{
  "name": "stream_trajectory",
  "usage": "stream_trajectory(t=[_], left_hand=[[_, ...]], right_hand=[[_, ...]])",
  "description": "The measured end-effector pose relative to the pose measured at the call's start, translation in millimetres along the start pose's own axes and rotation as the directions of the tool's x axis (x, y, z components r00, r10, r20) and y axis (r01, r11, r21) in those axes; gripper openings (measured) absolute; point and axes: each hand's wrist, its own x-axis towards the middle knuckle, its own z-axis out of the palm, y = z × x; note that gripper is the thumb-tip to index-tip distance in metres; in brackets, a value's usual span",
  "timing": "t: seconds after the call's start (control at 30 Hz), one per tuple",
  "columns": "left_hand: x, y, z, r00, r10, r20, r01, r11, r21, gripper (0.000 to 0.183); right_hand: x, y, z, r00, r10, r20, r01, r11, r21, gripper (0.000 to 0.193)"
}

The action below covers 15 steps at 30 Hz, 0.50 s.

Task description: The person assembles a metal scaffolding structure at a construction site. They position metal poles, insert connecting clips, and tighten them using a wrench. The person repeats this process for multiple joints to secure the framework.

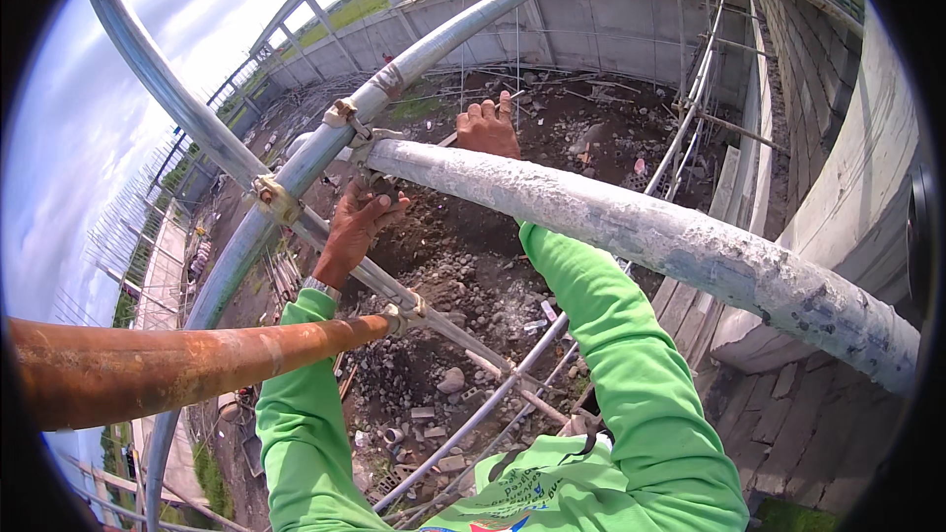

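A scaffold clamp [365, 150] sits where the end of a pale, cement-crusted pipe [611, 212] meets a grey steel scaffold pipe [434, 51]. Just below that joint, my left hand [357, 227] is closed with its fingers curled at the clamp's lower part. Beyond the crusted pipe is my right hand [488, 130], fingers bent and pressed together. A thin light piece shows beside it, but what it grips is too small to tell. Another clamp [341, 113] is fixed on the grey pipe, and a rusty clamp [276, 199] joins two pipes at the left.
A rusty orange pipe [197, 360] crosses under my left forearm to a coupler [406, 313]. Far below lies rubble-strewn ground [434, 374]. Wooden planks [690, 305] and a curved concrete piece [838, 236] are at the right. A concrete wall [611, 25] stands behind.
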Motion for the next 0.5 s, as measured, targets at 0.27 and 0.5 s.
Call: stream_trajectory(t=[0.27, 0.5], left_hand=[[4, 16, 21, 0.987, -0.02, -0.162, 0.057, 0.972, 0.226, 0.062], [13, 17, 27, 0.963, 0.042, -0.266, 0.049, 0.944, 0.327, 0.064]], right_hand=[[69, -53, 90, 0.998, -0.051, 0.023, 0.04, 0.941, 0.337, 0.022], [86, -135, 143, 0.946, -0.323, -0.034, 0.147, 0.329, 0.933, 0.037]])
